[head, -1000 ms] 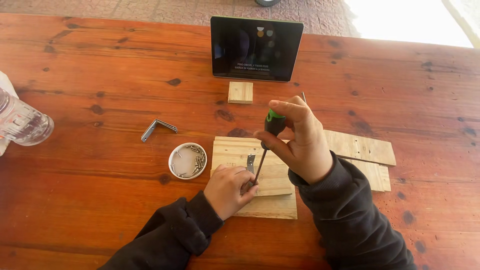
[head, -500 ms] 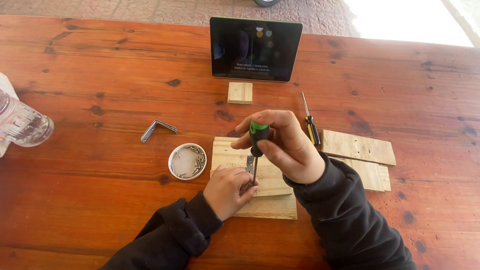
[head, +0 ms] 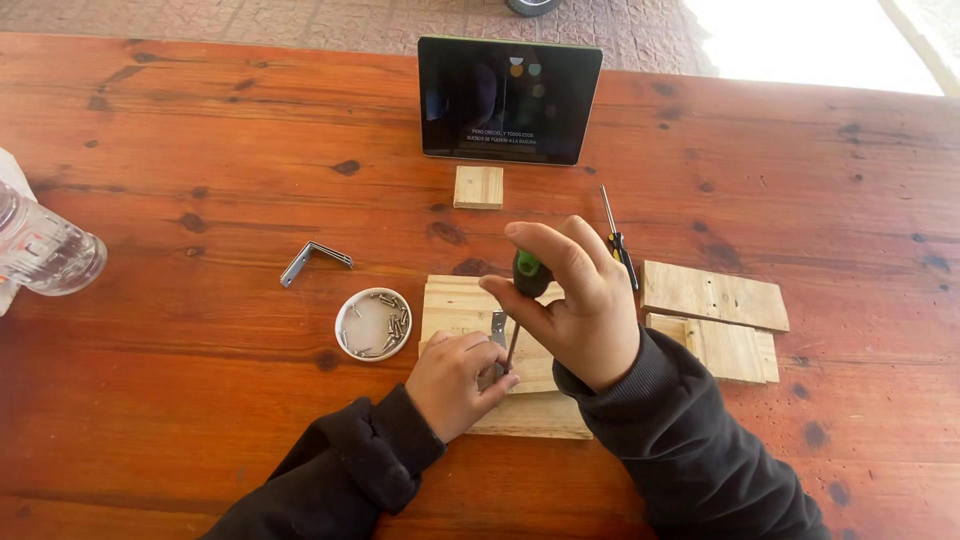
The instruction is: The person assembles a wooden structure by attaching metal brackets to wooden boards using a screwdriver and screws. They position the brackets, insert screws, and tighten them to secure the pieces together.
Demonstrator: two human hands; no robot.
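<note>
A: Where is the screwdriver (head: 520,300)?
B: Upright over the bracket (head: 497,328) on the wooden board (head: 455,305); right hand (head: 575,300) closed around its handle, left hand (head: 455,380) pinching the bracket.
A: Finished?
B: No, I think; another bracket (head: 313,259) lies unused on the table (head: 200,150).

Left hand (head: 455,378) pinches low; right hand (head: 575,300) fist-gripped above.
</note>
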